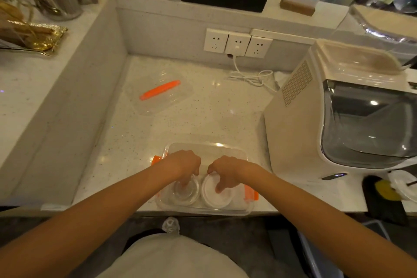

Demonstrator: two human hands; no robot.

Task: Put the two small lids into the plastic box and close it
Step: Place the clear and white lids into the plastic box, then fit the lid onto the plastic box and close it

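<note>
A clear plastic box (204,149) with orange side clips stands at the counter's near edge. Inside it lie two small round lids side by side: a clear lid (185,194) on the left and a white lid (217,197) on the right. My left hand (184,165) reaches down into the box with its fingertips on the clear lid. My right hand (225,171) does the same on the white lid. The box's clear cover (160,95), with an orange clip on it, lies apart on the counter farther back and to the left.
A white appliance (334,115) with a dark window stands close on the right. Wall sockets (237,43) and a white cable (250,77) are at the back. A raised ledge runs along the left and back, holding cups, a black organiser and a gold tray.
</note>
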